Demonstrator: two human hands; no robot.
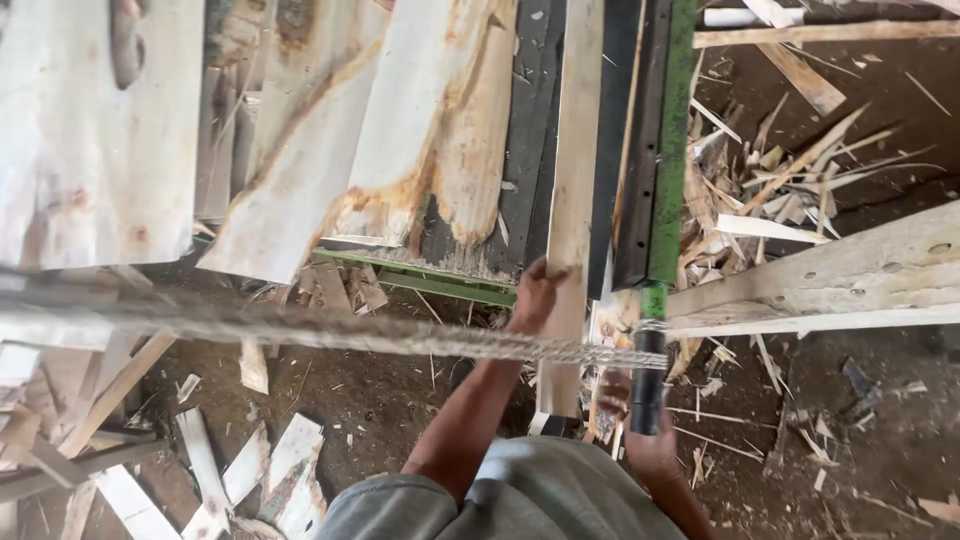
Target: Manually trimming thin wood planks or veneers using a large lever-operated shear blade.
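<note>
My left hand [537, 296] grips the near part of a long narrow pale wood strip [575, 150] that lies lengthwise on a dark machine bed [530, 120]. My right hand [650, 450] is closed low around a black handle [647, 385] that hangs below a green metal rail [672, 140]. A twisted rope [400, 335] runs across from the left and is tied to that handle. Wide rough veneer sheets [420, 130] with brown bark edges lie on the bed to the left of the strip.
A thick pale beam [830, 280] slants across the right. Splinters and offcuts [790, 170] litter the dirt floor beyond it. More board scraps [250, 470] lie on the ground at lower left, and a large pale sheet [90, 130] fills the upper left.
</note>
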